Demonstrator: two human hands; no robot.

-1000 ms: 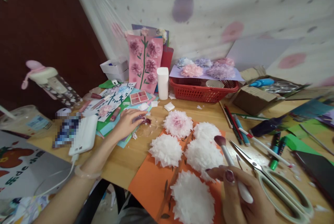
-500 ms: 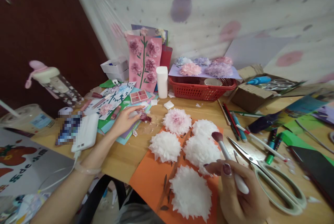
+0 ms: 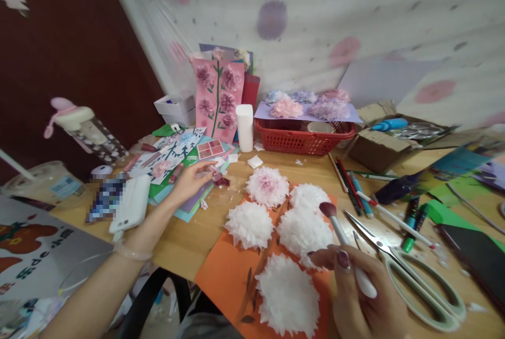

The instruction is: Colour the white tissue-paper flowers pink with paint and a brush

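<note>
My right hand (image 3: 363,281) holds a makeup brush (image 3: 341,231) by its handle, with the dark pink bristles pointing up and left beside the white paper flowers. My left hand (image 3: 195,178) reaches out at left centre, its fingers pinched on a small clear and dark red item (image 3: 219,177) just above the table. An orange sheet (image 3: 224,276) bears several white tissue flowers (image 3: 289,294). One flower (image 3: 268,186) at the top has a pink centre.
Open scissors (image 3: 418,276), pens and a black phone (image 3: 473,255) lie at right. Behind stand a red basket (image 3: 300,141), a cardboard box (image 3: 374,147), a white bottle (image 3: 245,128) and a pink flower card (image 3: 216,78). A power bank (image 3: 132,205) sits at left.
The view has shifted slightly. Both hands keep nearly the same position and hold on their items.
</note>
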